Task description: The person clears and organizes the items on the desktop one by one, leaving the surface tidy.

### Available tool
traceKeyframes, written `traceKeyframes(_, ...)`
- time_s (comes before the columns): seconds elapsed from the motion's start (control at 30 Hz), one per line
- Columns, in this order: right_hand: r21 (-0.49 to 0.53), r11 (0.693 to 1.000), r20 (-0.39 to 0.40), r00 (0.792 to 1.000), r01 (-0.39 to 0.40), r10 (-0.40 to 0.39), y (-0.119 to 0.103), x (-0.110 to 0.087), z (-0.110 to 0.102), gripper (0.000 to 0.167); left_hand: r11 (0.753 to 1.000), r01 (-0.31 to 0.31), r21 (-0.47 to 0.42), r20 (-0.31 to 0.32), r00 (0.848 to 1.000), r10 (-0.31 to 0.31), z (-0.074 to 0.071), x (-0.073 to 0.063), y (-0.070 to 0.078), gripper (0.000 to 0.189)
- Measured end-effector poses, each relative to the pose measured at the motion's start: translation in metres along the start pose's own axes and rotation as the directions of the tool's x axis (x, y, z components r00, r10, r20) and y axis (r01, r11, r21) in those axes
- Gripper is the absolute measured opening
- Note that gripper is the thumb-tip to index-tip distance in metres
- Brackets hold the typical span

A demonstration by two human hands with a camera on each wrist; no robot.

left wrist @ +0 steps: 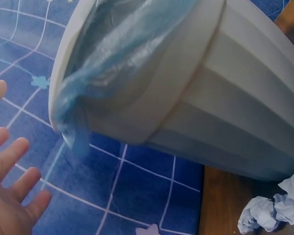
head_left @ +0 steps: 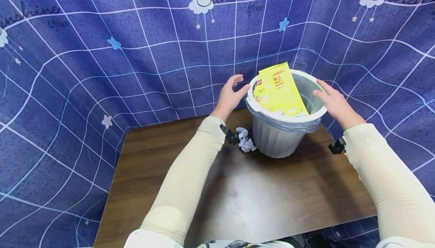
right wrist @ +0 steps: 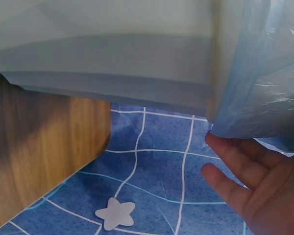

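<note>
A pale grey trash can [head_left: 276, 138] stands upright on the table, its white rim lined with a translucent bluish bag [left wrist: 122, 54]. Out of its mouth leans a yellow snack packet [head_left: 279, 89] with red print. My left hand [head_left: 230, 95] is at the left side of the rim, fingers spread, and the left wrist view shows a gap between them and the can. On the opposite side my right hand [head_left: 334, 102] has its fingers loosely extended at the rim. In the right wrist view its fingertips [right wrist: 216, 141] are at the bag's lower edge; contact is hard to tell.
Crumpled grey-white paper [head_left: 245, 140] lies on the wooden table [head_left: 149, 176] against the can's left side. A blue gridded curtain [head_left: 153, 51] hangs close behind the table and at both sides. Cables [head_left: 244, 244] show at the bottom edge.
</note>
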State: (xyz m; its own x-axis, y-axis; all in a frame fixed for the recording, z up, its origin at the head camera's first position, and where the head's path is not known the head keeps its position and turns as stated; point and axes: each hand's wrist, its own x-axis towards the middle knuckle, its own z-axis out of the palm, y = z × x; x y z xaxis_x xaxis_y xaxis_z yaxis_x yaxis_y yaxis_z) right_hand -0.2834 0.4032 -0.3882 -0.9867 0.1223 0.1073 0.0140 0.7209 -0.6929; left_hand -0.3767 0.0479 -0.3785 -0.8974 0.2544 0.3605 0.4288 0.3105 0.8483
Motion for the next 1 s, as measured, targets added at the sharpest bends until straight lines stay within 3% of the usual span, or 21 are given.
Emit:
traceKeyframes(0.17,0.000,1.000,-0.008,1.000,-0.001,0.001,0.001,0.001,0.000,0.069,0.999,0.020,-0.029,-0.008,1.000,-0.020,-0.004,-0.003,-0.016,0.053)
traceKeyframes(0.37,-0.007,1.000,-0.012,1.000,0.001,-0.001,0.003,0.002,0.000,0.069,0.988,0.018,-0.151,-0.046,0.999,-0.025,-0.003,-0.011,-0.047,0.050)
traceKeyframes(0.5,-0.006,1.000,-0.012,1.000,0.005,-0.005,0.004,0.002,0.000,0.070,0.984,0.019,-0.176,-0.042,0.999,-0.027,0.003,-0.025,-0.073,0.049)
traceKeyframes(0.73,0.006,1.000,-0.009,1.000,-0.006,0.006,0.005,0.003,0.000,0.070,0.968,0.123,-0.219,-0.019,0.991,-0.130,0.014,-0.054,-0.120,0.050)
traceKeyframes(1.0,0.022,1.000,-0.012,1.000,-0.001,0.002,0.003,0.003,0.001,0.071,0.956,0.167,-0.241,-0.017,0.984,-0.176,0.029,-0.085,-0.162,0.047)
